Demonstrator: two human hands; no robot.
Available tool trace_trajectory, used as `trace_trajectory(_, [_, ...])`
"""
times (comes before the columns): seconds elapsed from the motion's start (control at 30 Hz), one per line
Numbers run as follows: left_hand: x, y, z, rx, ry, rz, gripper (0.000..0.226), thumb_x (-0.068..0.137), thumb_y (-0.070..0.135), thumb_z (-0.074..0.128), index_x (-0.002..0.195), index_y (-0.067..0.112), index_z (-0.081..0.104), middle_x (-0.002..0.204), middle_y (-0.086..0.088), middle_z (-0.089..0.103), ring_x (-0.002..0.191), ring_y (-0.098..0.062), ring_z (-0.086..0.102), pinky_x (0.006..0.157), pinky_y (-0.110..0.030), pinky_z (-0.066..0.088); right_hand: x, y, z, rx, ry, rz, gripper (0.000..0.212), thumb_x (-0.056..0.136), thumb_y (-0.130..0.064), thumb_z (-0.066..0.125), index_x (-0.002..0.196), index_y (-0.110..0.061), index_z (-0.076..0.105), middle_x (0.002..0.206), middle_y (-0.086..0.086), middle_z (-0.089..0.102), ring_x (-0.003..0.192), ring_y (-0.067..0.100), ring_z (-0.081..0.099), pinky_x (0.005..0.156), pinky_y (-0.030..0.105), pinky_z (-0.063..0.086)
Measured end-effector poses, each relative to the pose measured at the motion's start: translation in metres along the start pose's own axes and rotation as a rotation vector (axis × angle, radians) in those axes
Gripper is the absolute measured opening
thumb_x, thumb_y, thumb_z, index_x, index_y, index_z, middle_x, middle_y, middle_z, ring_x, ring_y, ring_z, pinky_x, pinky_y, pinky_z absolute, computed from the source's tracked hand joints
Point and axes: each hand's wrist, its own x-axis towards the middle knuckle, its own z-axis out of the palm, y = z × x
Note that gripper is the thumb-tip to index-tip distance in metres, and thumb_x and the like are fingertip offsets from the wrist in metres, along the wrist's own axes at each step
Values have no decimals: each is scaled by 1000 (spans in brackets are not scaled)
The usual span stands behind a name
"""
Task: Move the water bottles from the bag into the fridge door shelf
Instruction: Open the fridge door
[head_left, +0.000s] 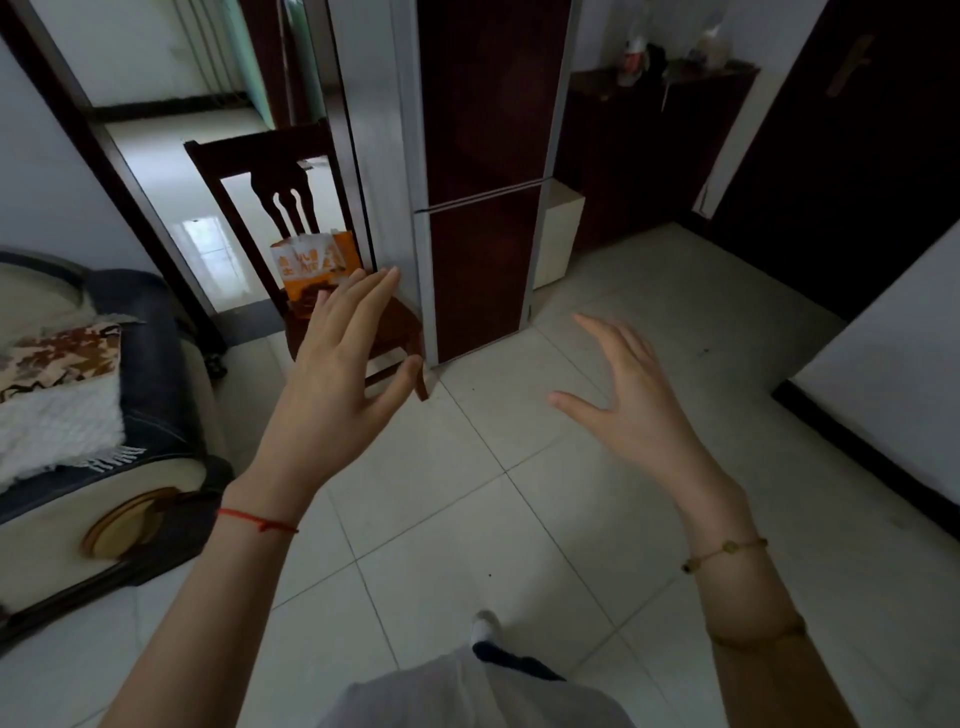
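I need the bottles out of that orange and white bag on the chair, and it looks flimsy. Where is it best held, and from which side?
Probably by the top rim of the bag, coming from above and in front. It stands upright on the chair seat with its mouth open upward, and the chair back blocks the rear. Handles cannot be made out. Both the left hand and right hand are open and empty.
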Motion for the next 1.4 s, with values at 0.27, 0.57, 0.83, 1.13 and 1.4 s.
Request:
trace_trajectory(0.27, [88,-21,35,12,43,-101,71,93,43,49,154,18,24,156,2,26,148,-22,23,114,-56,33,121,40,2,19,-56,-88,76,85,-36,69,149,-26,29,151,-7,33,143,10,22,119,36,24])
trace_trajectory(0.57, [154,-72,72,39,9,-165,72,92,42,51,154,19,23,156,0,27,147,-20,23,115,-55,33,214,79,36,58,-153,-69,77,85,-40,68,148,-31,27,153,-6,31,146,13,21,118,46,27])
trace_trajectory(0.83, [241,-142,99,28,7,-193,71,93,39,54,154,21,23,156,2,27,148,-17,23,115,-53,33,323,98,81,80,-196,-43,76,84,-41,68,148,-32,27,153,-6,31,145,15,22,117,47,29])
trace_trajectory(1.13, [368,-230,110,21,0,-179,69,94,37,54,154,19,25,156,0,30,149,-17,22,117,-51,30,474,89,110,97,-150,-48,75,85,-39,69,148,-31,29,156,-5,28,148,14,15,119,43,24])
trace_trajectory(1.4, [447,-279,127,-38,5,-247,69,93,38,50,155,24,22,155,-2,31,144,-21,29,115,-55,32,556,97,125,114,-93,-13,73,86,-35,69,148,-27,31,154,-8,30,147,9,15,117,29,19])
